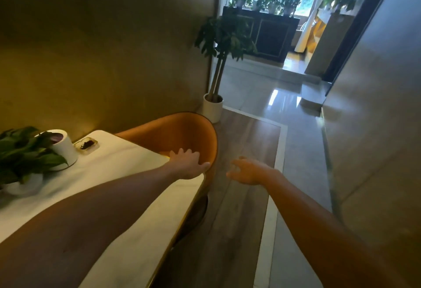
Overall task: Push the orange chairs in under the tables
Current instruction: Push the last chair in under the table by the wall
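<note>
An orange chair (180,131) with a curved shell back stands at the far end of a white table (109,173), its seat partly under the tabletop. My left hand (188,162) rests on the near rim of the chair back, fingers spread over the edge and thumb along the outside. My right hand (247,171) hovers in the air to the right of the chair, apart from it, fingers loosely curled and holding nothing. The chair's dark round base (198,214) shows below the table edge.
A leafy plant in a white pot (62,148) and a small dish (87,144) sit on the table. A tall potted tree (213,105) stands beyond the chair by the wall. Wood and tile floor (246,196) runs ahead toward a dark cabinet (271,35).
</note>
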